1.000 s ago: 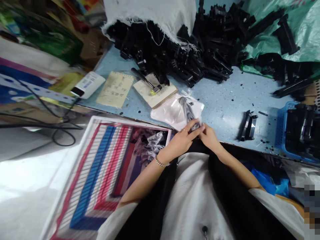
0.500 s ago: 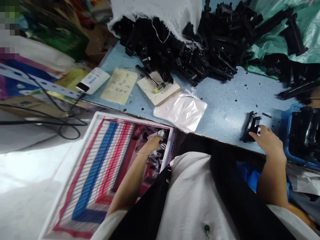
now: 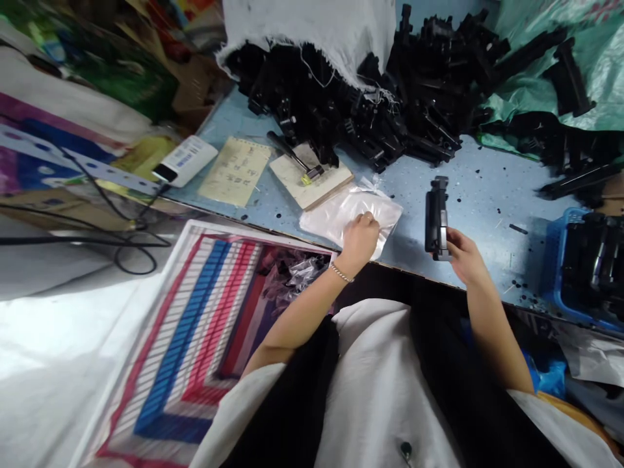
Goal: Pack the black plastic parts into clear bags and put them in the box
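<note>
My left hand (image 3: 359,235) rests on a stack of clear plastic bags (image 3: 341,211) at the near edge of the blue table, fingers curled as they pinch the top bag. My right hand (image 3: 461,253) holds a black plastic part (image 3: 436,218) upright above the table, to the right of the bags. A striped woven sack (image 3: 205,325) stands open by my left side with bagged black parts (image 3: 292,279) inside it.
A big heap of black plastic parts (image 3: 390,110) spills from a white sack (image 3: 316,32) at the back. A wooden block with a small tool (image 3: 309,174), a paper note (image 3: 234,170) and a white box (image 3: 184,159) lie left. A blue basket (image 3: 580,260) of parts stands at the right.
My left hand dropped a filled bag into the striped sack and came back onto the bag stack. My right hand reached right, picked up the black part and lifted it toward the middle.
</note>
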Motion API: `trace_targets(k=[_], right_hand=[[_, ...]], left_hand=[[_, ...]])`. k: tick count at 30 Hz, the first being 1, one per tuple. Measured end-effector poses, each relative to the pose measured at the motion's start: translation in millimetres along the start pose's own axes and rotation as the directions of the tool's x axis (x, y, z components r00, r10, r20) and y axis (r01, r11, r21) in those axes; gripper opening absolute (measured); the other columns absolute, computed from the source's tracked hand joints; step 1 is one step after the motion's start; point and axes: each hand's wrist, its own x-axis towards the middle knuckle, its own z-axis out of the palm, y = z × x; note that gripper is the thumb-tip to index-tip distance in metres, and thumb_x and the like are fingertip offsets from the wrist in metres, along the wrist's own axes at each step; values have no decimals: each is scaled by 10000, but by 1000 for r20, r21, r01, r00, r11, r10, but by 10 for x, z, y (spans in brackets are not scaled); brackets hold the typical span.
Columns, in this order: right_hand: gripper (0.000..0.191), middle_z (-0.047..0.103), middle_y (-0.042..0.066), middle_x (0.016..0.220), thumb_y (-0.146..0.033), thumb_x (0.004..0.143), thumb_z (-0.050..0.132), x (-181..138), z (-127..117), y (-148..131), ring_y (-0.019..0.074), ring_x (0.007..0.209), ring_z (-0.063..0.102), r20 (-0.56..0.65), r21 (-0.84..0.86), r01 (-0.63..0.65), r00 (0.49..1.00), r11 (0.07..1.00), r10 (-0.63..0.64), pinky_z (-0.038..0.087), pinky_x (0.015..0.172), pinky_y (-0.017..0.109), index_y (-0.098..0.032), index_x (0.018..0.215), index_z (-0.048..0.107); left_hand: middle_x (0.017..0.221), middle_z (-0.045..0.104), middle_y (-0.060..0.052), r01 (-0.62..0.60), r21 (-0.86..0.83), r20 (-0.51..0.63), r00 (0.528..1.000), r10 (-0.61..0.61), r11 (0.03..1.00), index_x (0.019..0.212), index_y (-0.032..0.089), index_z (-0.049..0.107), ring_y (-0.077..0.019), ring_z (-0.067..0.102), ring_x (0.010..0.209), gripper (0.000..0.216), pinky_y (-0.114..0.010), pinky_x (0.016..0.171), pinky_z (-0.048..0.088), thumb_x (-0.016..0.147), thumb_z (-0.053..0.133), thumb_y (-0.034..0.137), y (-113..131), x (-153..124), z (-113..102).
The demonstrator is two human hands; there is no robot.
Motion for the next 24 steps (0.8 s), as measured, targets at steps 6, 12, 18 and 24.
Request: trace_targets(k=[6, 12, 18, 24], right_hand=[[299, 691, -13, 769, -412, 695, 841, 100, 364, -84, 156, 682, 686, 210, 288, -151, 973, 946, 91, 581, 608, 290, -226, 847, 663], [383, 741, 6, 905, -489, 637, 882, 258, 784, -186, 246, 1025, 725, 355, 538, -203, 935, 818, -1, 615, 790, 346, -238, 775, 629], [369, 744, 30, 892, -478, 664, 872, 356, 1003, -225, 280, 1116, 688, 356, 540, -203, 935, 816, -3, 588, 913, 443, -241, 800, 624], [377, 740, 26, 907, -492, 659, 867, 333, 949, -293, 281, 1104, 690, 340, 534, -180, 940, 826, -15, 576, 925, 445, -241, 814, 631]], left_hand=[[766, 653, -25, 259, -558, 115, 965, -236, 788, 707, 166, 650, -173, 605, 757, 189, -302, 750, 457, 801, 699, 323, -363, 121, -170], [607, 523, 59, 388, -670, 153, 906, -394, 633, 648, 176, 553, -97, 452, 576, 332, -245, 566, 335, 573, 837, 331, -362, 83, -192], [583, 421, 78, 384, -613, 165, 917, -363, 691, 615, 198, 439, -81, 384, 552, 429, -232, 512, 275, 569, 836, 355, -367, 60, -194], [711, 524, 10, 303, -692, 159, 949, -270, 655, 616, 178, 557, -118, 495, 656, 295, -252, 582, 379, 743, 623, 436, -431, 35, -190]])
